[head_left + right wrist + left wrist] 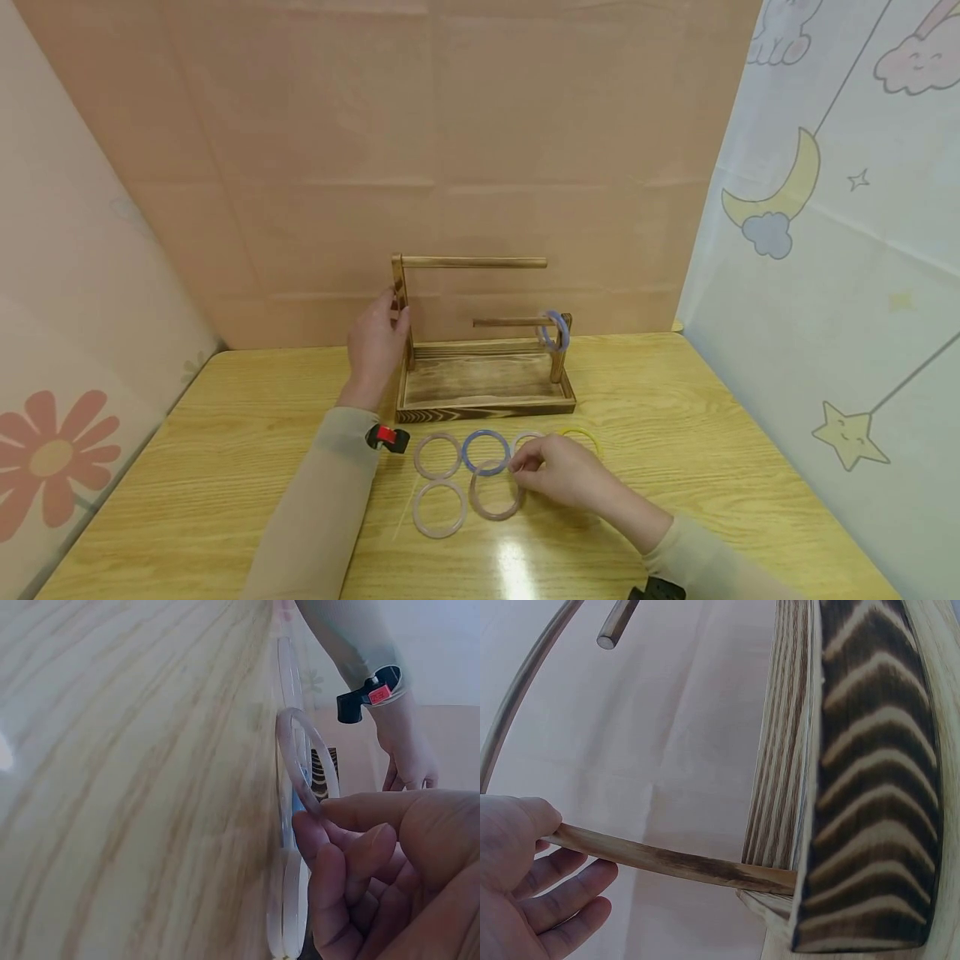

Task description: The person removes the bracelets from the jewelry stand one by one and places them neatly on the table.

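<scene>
A wooden bangle stand (pixel 486 411) with two horizontal bars rises from a tray base. My left hand (pixel 373 343) grips its left upright post (pixel 667 857) between thumb and fingers. With thumb and forefinger, my right hand (pixel 562 471) pinches a translucent, pale mauve bangle (pixel 294 774), tilted up from the table. A blue bangle (pixel 486 432) lies just behind it. To its left lie two pale translucent bangles. A whitish bangle (pixel 527 433) and a yellow bangle (pixel 592 436) are partly hidden behind the right hand. Bluish bangles (pixel 566 332) hang on the lower bar, near its right post.
The wood-grain table (pixel 720 500) carries everything. Behind the stand is a plain backdrop (pixel 300 167), with patterned side panels left and right. The upper bar (pixel 472 262) has its free end to the right; the lower bar's free end points left.
</scene>
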The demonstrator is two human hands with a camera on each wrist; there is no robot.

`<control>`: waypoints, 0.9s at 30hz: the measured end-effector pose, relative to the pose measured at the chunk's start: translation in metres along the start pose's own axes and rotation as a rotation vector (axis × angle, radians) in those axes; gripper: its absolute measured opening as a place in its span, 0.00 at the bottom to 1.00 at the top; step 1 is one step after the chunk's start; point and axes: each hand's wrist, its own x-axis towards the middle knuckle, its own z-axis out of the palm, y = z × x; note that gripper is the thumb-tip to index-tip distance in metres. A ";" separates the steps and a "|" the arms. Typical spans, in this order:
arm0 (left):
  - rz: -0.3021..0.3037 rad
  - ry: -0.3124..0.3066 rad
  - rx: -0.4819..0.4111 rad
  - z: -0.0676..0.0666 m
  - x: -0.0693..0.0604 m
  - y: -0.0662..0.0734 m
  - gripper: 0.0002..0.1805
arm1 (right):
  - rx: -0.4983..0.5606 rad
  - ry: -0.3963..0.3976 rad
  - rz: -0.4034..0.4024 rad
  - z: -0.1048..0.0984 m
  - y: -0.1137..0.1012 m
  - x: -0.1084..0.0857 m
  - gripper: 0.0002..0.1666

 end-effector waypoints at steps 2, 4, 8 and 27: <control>-0.003 -0.002 0.002 0.000 0.000 0.000 0.22 | 0.007 -0.006 0.007 0.001 -0.001 0.000 0.02; -0.006 -0.006 0.004 0.000 0.000 0.000 0.22 | 0.009 -0.008 0.011 0.003 -0.002 0.000 0.03; -0.007 -0.007 0.006 -0.001 0.000 0.001 0.23 | 0.012 -0.013 0.013 0.004 -0.002 0.000 0.02; 0.009 -0.001 0.012 -0.001 -0.001 0.000 0.23 | 0.024 -0.024 0.019 0.006 -0.003 0.001 0.03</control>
